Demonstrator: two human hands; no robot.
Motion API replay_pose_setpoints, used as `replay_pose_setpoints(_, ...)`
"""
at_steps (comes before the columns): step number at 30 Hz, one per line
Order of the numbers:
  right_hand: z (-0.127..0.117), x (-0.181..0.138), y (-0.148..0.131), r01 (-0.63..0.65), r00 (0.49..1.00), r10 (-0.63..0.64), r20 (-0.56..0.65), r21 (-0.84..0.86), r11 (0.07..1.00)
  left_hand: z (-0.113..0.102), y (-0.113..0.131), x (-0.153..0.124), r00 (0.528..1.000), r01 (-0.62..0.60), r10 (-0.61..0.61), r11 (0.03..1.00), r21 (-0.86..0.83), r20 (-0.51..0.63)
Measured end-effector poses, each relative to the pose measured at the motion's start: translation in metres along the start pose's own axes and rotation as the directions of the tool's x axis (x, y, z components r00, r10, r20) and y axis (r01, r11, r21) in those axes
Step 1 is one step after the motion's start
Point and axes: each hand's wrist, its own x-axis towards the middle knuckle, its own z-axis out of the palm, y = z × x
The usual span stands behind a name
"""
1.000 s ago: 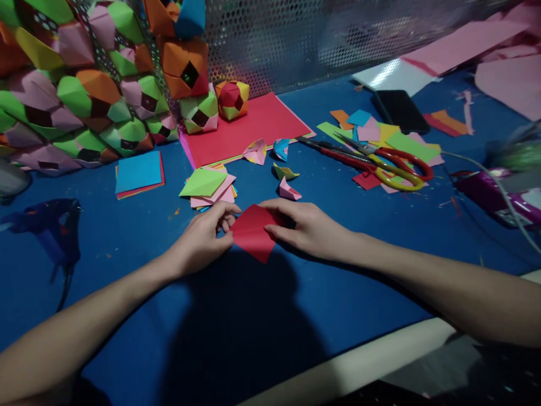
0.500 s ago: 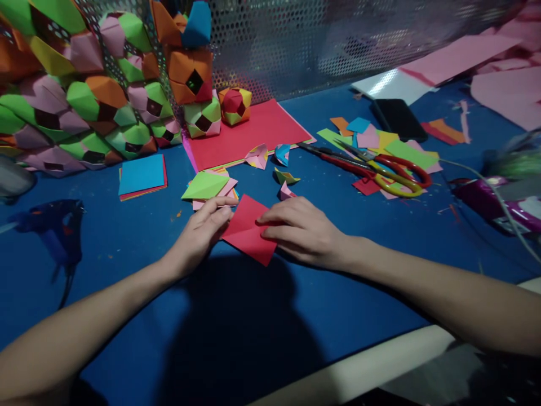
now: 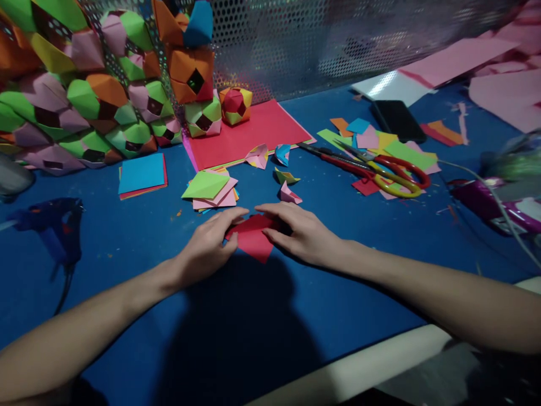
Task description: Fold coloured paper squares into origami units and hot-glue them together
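Observation:
A square of red paper [image 3: 255, 239] lies on the blue table between my hands, its far corner bent over toward me. My left hand [image 3: 209, 239] grips its left side, thumb on the near face and fingers behind the far edge. From the other side my right hand [image 3: 305, 232] holds it the same way, with the fingers curled round the fold. Just beyond are folded paper pieces: a pink one [image 3: 290, 193], a yellow one [image 3: 286, 176], a blue one [image 3: 282, 154] and a pink-and-yellow one [image 3: 257, 156]. A stack topped with green paper [image 3: 207, 185] sits past my left hand.
Scissors [image 3: 393, 172] rest on paper scraps at the right, near a black phone [image 3: 398, 120]. A blue glue gun [image 3: 53, 228] lies at the left, and blue-topped paper squares [image 3: 141, 173] sit beyond it. Folded paper balls [image 3: 191, 76] are stacked along the perforated metal wall [image 3: 270, 45].
The red paper's far corner has been folded over toward me. My left hand has moved right, and both hands now hold the folded edge.

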Motion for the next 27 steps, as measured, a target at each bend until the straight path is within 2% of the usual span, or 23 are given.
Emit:
replay_pose_setpoints(3, 0.0, 0.0, 0.003, 0.061, 0.997, -0.059, 0.058, -0.036, 0.998, -0.006, -0.001, 0.004, 0.997, -0.033, 0.028, 0.997, 0.063, 0.07)
replay_pose_setpoints(8, -0.006, 0.001, 0.004, 0.136, 0.982, -0.122, 0.144, -0.092, 0.986, -0.015, -0.007, 0.01, 0.977, -0.072, 0.06, 0.996, 0.053, 0.203)
replay_pose_setpoints(14, -0.011, 0.003, 0.002, 0.281, 0.942, -0.217, 0.255, -0.252, 0.926, -0.022, -0.012, 0.014, 0.958, -0.106, 0.093, 0.994, 0.035, 0.27)
replay_pose_setpoints(21, -0.021, 0.007, -0.003, 0.365, 0.902, -0.228, 0.366, -0.367, 0.856, -0.028, -0.014, 0.016, 0.923, -0.196, 0.169, 0.98, 0.042, 0.345)
replay_pose_setpoints(27, -0.03, 0.009, -0.003, 0.37, 0.889, -0.19, 0.417, -0.409, 0.834, -0.03, -0.013, 0.016, 0.903, -0.239, 0.197, 0.969, 0.066, 0.382)
